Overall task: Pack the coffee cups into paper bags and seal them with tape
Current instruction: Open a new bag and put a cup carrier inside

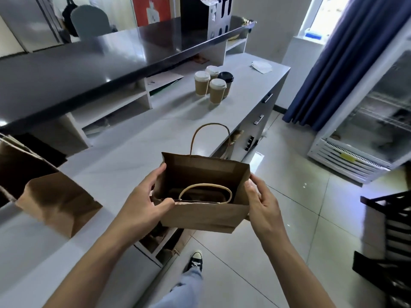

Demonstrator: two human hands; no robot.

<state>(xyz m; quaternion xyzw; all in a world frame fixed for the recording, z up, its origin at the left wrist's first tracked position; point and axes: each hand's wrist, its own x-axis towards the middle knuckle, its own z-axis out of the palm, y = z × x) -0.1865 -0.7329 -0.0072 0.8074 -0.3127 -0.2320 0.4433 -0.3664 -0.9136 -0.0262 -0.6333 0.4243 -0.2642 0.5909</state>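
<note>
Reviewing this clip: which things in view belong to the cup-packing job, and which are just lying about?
Part of the job:
open paper bag, held by left hand and right hand
four coffee cups on the counter
second paper bag lying on the counter

Just lying about:
white packet at the counter's far end
glass-door fridge
blue curtain
black crate

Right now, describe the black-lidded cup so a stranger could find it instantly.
Look along the grey counter to the cluster of four coffee cups at its far end. The black-lidded cup stands on the right side; the other three have white lids.
</note>
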